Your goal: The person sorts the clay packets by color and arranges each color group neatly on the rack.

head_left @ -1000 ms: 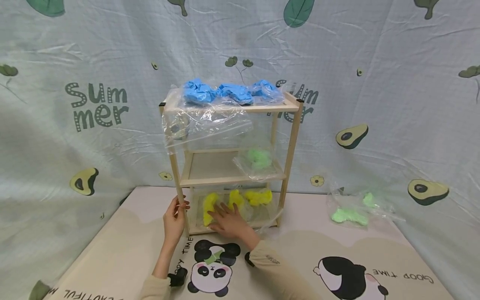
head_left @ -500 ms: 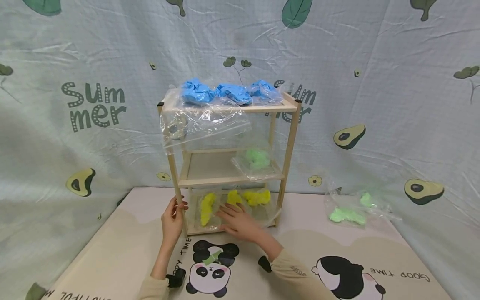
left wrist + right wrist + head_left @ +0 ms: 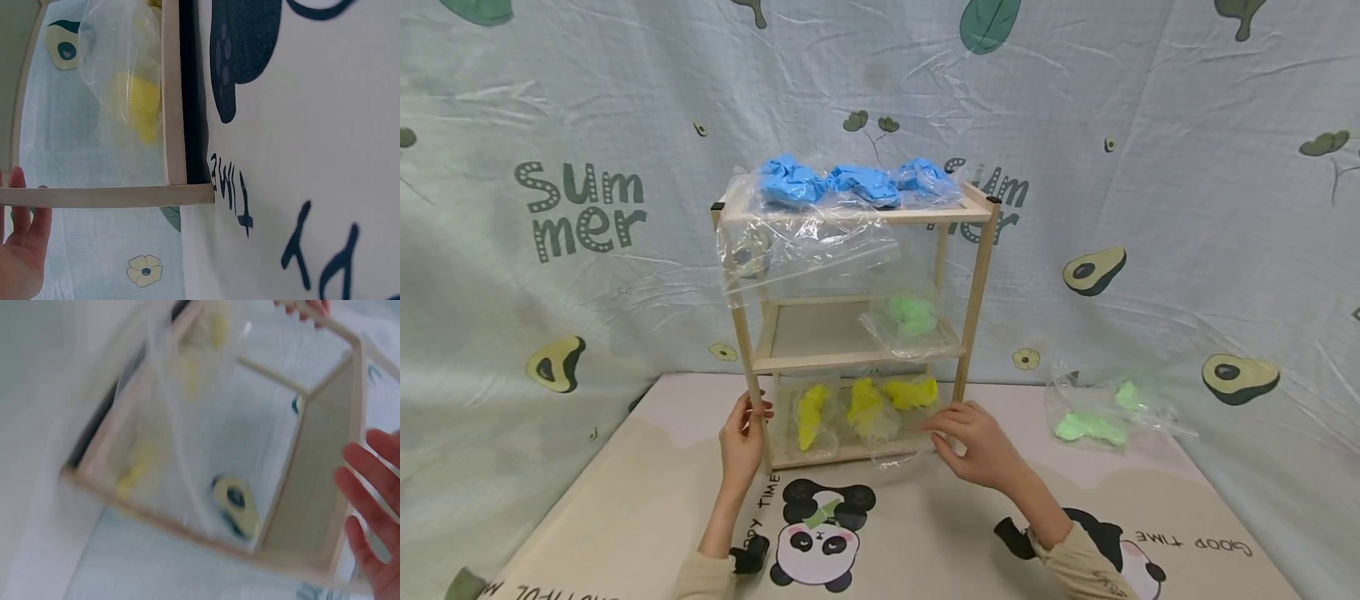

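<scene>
My left hand (image 3: 741, 446) grips the left front post of a small wooden shelf rack (image 3: 835, 364); in the left wrist view its fingers (image 3: 39, 231) pass behind the post. My right hand (image 3: 983, 446) is at the right front of the bottom shelf with relaxed fingers, near the right post; whether it touches a bag edge cannot be told. On that shelf lie clear plastic bags with yellow crumpled pieces (image 3: 810, 415), one in the middle (image 3: 865, 404) and one at the right (image 3: 912, 393). The right wrist view is blurred, its fingers (image 3: 369, 500) extended.
Blue crumpled pieces in clear bags (image 3: 862, 185) lie on the top shelf, one clear bag (image 3: 820, 250) hanging over its front. A bagged green piece (image 3: 913, 317) is on the middle shelf. More green pieces in clear bags (image 3: 1090, 427) lie on the printed mat (image 3: 940, 533) at right.
My right hand has moved right, off the yellow bags to beside the right post. The middle yellow piece is now uncovered. My left hand has stayed on the post.
</scene>
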Tool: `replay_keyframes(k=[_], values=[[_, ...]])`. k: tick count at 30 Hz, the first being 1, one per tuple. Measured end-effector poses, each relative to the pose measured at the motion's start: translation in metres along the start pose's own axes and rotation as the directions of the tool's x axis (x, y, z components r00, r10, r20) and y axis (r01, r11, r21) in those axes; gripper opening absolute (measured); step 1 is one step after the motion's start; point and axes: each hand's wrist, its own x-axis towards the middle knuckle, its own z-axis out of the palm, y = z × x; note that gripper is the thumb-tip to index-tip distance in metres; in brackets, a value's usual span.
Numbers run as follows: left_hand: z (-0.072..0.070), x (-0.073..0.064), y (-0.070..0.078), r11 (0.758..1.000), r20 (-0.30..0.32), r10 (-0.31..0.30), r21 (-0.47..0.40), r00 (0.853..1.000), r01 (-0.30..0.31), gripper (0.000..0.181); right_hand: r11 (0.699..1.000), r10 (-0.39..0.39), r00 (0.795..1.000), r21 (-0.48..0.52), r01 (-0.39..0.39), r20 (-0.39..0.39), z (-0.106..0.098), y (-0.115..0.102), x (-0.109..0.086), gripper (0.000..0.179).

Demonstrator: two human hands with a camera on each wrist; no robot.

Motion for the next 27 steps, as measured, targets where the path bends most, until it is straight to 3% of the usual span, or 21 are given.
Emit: replay_keyframes(k=[3,6,11,15,19,22,27], values=[[0.0,0.0,0.0,1.0,0.002,0.01,0.005,1.0,-0.01,0.023,1.0,-0.006,0.99,-0.016,0.004,-0.144,-0.015,0.014,-0.012,0.026],[0.0,0.0,-0.001,1.0,0.005,0.001,0.002,1.0,-0.001,0.024,0.997,0.006,0.971,-0.069,-0.023,-0.24,-0.028,0.03,-0.027,0.028],[0.0,0.0,0.0,1.0,0.01,-0.02,-0.004,1.0,0.02,0.024,0.976,0.078,0.953,-0.173,-0.133,-0.293,-0.043,0.062,-0.057,0.024],[-0.001,0.0,0.001,1.0,0.012,-0.014,0.003,1.0,0.014,0.024,0.938,0.172,0.963,-0.262,-0.225,-0.21,-0.05,0.086,-0.082,0.022],[-0.004,-0.001,0.019,1.0,0.02,-0.008,0.014,1.0,0.008,0.024,0.887,0.292,0.955,-0.36,-0.288,-0.046,-0.053,0.102,-0.103,0.039],[-0.005,-0.001,0.033,1.0,0.025,-0.014,0.016,1.0,0.013,0.023,0.855,0.378,0.924,-0.408,-0.321,0.064,-0.052,0.111,-0.113,0.046],[-0.005,-0.001,0.033,1.0,0.022,-0.01,0.009,1.0,0.009,0.023,0.803,0.499,0.848,-0.463,-0.376,0.177,-0.05,0.122,-0.129,0.048]])
